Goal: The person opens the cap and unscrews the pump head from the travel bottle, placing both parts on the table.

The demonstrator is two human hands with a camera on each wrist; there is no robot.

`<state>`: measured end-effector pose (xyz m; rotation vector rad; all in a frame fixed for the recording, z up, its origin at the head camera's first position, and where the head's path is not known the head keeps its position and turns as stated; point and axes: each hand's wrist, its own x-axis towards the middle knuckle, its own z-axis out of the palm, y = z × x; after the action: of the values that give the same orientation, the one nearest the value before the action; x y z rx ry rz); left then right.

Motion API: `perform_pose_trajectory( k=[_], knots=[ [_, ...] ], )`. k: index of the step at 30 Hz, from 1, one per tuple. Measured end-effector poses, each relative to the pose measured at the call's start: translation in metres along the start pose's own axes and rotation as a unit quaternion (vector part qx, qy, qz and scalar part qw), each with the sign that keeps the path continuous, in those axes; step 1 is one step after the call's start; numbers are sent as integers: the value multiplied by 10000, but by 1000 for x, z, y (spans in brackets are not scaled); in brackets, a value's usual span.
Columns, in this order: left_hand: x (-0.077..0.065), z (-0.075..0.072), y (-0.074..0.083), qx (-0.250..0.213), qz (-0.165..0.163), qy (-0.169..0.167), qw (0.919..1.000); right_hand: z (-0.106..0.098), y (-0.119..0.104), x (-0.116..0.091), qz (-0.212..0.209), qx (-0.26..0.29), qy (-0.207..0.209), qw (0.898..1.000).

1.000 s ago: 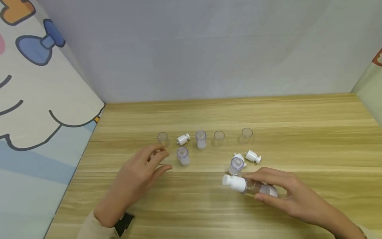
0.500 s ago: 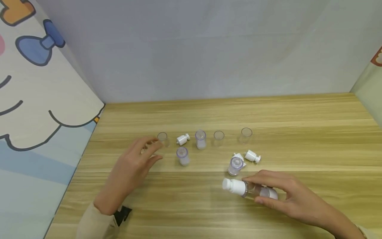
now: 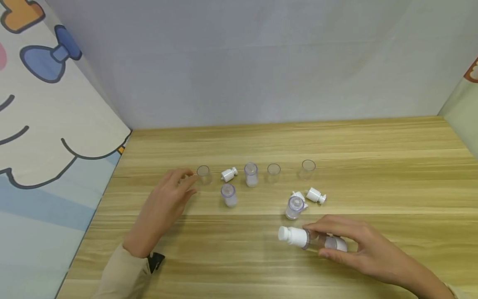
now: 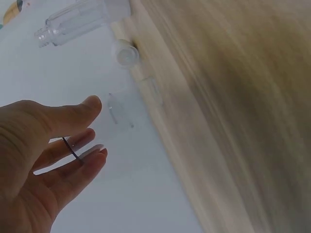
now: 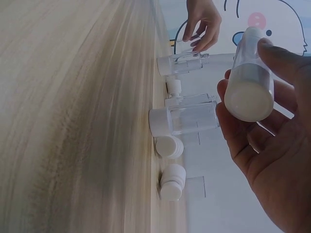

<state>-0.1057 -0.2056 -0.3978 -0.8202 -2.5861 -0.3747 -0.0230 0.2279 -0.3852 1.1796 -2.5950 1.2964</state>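
My right hand point(image 3: 358, 247) grips a clear pump bottle point(image 3: 317, 240) with a white base; its white pump head point(image 3: 293, 236) points left. The right wrist view shows its round white bottom point(image 5: 250, 100) between thumb and fingers. At the left, my left hand point(image 3: 164, 203) has thumb and curled fingers around a clear cap, whose dark rim point(image 4: 72, 148) shows between them in the left wrist view. In the head view that cap is hidden by the hand. Just right of my left fingertips stands another clear cap point(image 3: 203, 175).
Uncapped clear bottles point(image 3: 229, 196) stand mid-table, one farther back point(image 3: 251, 174) and one before my right hand point(image 3: 294, 208). White pump heads lie loose, one at left point(image 3: 229, 174) and one at right point(image 3: 316, 195). Two clear caps point(image 3: 274, 172), point(image 3: 308, 169) stand behind.
My left hand has moved left and slightly back from beside the bottle, and its fingers have drawn closer together. The right hand keeps the pump bottle, its pump head slightly lower toward me.
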Motion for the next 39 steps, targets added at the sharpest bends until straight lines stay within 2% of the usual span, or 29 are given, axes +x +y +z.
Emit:
perform_pose_trajectory(
  k=[6, 10, 16, 29, 37, 39],
  knots=[
    [-3, 9, -7, -149, -385, -515, 9978, 0, 0, -1, 75, 25, -17, 10000],
    [-3, 13, -10, -218, -450, -645, 9967, 0, 0, -2, 135, -43, -17, 9999],
    [1, 18, -10, -153, -425, -849, 9954, 1, 1, -2, -14, 18, 9, 10000],
    [7, 22, -7, 34, -326, -966, 9948, 1, 2, -4, -10, 96, 27, 9999],
    [8, 24, -6, 370, -263, -1097, 9929, 0, 1, -6, 272, 163, -44, 9995],
    [8, 25, -6, 460, -227, -1096, 9927, 0, 2, -6, 194, 149, -19, 9997]
  ],
)
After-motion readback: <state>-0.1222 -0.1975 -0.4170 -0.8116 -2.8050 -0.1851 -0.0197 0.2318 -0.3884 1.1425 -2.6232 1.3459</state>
